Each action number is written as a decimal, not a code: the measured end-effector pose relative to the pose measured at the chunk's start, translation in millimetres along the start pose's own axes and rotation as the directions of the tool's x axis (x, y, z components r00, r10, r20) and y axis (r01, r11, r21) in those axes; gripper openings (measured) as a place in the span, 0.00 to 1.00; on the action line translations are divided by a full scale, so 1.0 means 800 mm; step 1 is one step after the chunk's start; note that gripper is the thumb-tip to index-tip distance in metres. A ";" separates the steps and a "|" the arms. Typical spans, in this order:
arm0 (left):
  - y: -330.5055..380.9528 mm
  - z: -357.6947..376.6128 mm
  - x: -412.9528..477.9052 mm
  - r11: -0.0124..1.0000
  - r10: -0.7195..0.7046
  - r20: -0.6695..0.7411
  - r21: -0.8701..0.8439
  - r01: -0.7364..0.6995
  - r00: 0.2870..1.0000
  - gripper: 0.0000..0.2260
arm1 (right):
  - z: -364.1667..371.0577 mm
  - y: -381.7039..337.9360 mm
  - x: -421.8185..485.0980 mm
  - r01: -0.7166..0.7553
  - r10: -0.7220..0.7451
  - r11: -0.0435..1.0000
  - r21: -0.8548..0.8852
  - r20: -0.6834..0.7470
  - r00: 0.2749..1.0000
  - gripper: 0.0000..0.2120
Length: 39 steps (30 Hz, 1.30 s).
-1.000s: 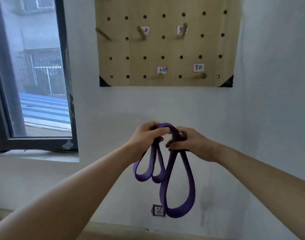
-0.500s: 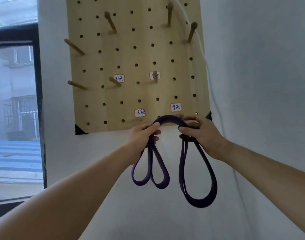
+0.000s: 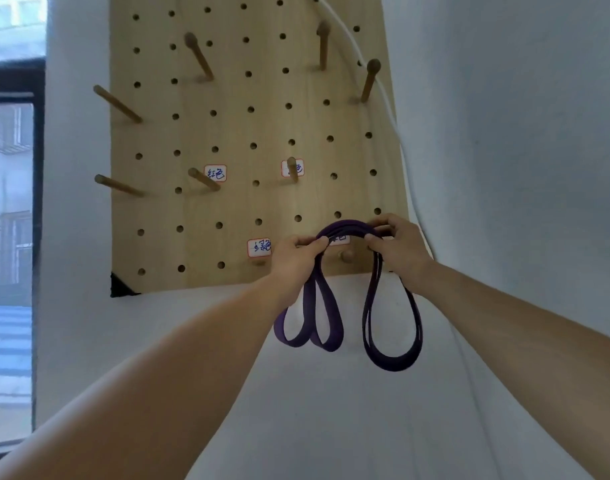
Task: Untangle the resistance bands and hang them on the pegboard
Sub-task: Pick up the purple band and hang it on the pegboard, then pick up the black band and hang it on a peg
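Note:
A purple resistance band point(image 3: 345, 227), folded into several loops, arches between my two hands in front of the wooden pegboard point(image 3: 227, 133). My left hand point(image 3: 296, 259) grips its left end; two loops hang below it. My right hand point(image 3: 397, 245) pinches the right end, with one long doubled loop hanging down. The arch sits just above a short wooden peg point(image 3: 347, 255) in the bottom row, under a small label partly hidden by the band. I cannot tell whether the band touches the board.
Several other wooden pegs stick out of the board, one point(image 3: 199, 57) high up, another point(image 3: 203, 178) beside a handwritten label point(image 3: 215, 173). A white cable point(image 3: 376, 81) runs down the board's right side. A dark-framed window point(image 3: 9, 202) stands at the left.
Both hands rose with the band, from well below the board up to its bottom row. The hands spread apart, widening the arch. The view tilted up and moved closer to the board.

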<state>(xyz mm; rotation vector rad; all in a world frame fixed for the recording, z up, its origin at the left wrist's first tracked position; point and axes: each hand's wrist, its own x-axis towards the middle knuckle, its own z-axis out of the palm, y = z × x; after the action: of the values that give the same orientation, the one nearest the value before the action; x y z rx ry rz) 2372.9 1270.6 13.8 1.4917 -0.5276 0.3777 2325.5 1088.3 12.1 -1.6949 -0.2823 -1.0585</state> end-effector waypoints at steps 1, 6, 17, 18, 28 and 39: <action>-0.002 0.003 0.007 1.000 0.003 -0.018 0.022 -0.002 1.000 0.13 | 0.001 0.005 0.004 -0.002 0.002 1.000 -0.015 -0.007 1.000 0.10; -0.042 0.017 0.007 0.978 -0.031 -0.035 0.206 0.037 0.999 0.07 | 0.016 0.040 -0.006 -0.033 0.038 0.992 -0.124 0.032 0.999 0.12; -0.047 -0.020 -0.055 0.929 -0.025 0.146 0.370 -0.031 0.989 0.15 | 0.001 0.044 -0.055 -0.013 0.097 0.937 -0.349 0.224 0.970 0.26; -0.043 -0.028 -0.063 0.924 -0.011 0.140 0.381 -0.043 0.990 0.15 | 0.000 0.041 -0.063 -0.020 0.106 0.935 -0.355 0.222 0.969 0.26; -0.017 -0.108 -0.152 0.919 0.059 0.226 0.368 -0.141 0.972 0.04 | 0.004 -0.002 -0.150 0.160 -0.048 0.894 -0.418 0.267 0.963 0.09; -0.119 -0.210 -0.308 0.867 -0.138 0.333 0.495 -0.049 0.933 0.04 | 0.078 0.023 -0.310 0.256 0.120 0.862 -0.438 0.667 0.736 0.06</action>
<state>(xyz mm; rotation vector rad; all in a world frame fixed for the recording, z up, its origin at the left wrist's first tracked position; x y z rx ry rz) 2236.3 1452.7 -201.0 2.0962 -0.7192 0.2065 2225.6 1210.5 -190.6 -2.5569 -0.5771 -0.5247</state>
